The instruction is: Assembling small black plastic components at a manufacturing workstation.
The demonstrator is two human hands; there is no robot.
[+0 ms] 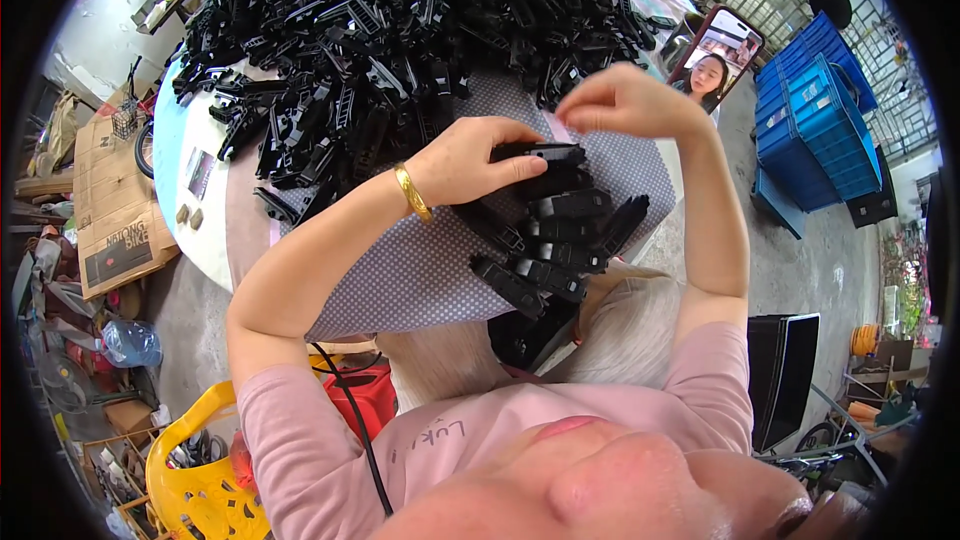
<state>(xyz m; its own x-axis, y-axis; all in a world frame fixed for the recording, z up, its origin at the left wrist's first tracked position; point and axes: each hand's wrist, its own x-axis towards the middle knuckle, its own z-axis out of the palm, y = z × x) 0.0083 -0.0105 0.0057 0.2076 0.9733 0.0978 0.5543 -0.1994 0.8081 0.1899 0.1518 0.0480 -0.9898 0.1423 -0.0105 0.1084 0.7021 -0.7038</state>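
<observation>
My left hand [475,158], a gold bracelet on its wrist, is closed on a black plastic part [560,153], thumb on the near side and fingers over the far side. Just right of it and above the table, my right hand [625,105] is raised. Its fingers bend loosely to the left, and nothing shows between them. Below the left hand, several similar long black parts [570,230] lie side by side near the table's front edge. What mechanism the held part has is too small to make out.
A large heap of black plastic parts [350,50] covers the far side of the cloth-covered table [410,280]. A phone [722,50] with a person on its screen stands at the right edge. Blue crates [810,130] are farther right, a yellow chair [200,470] lower left.
</observation>
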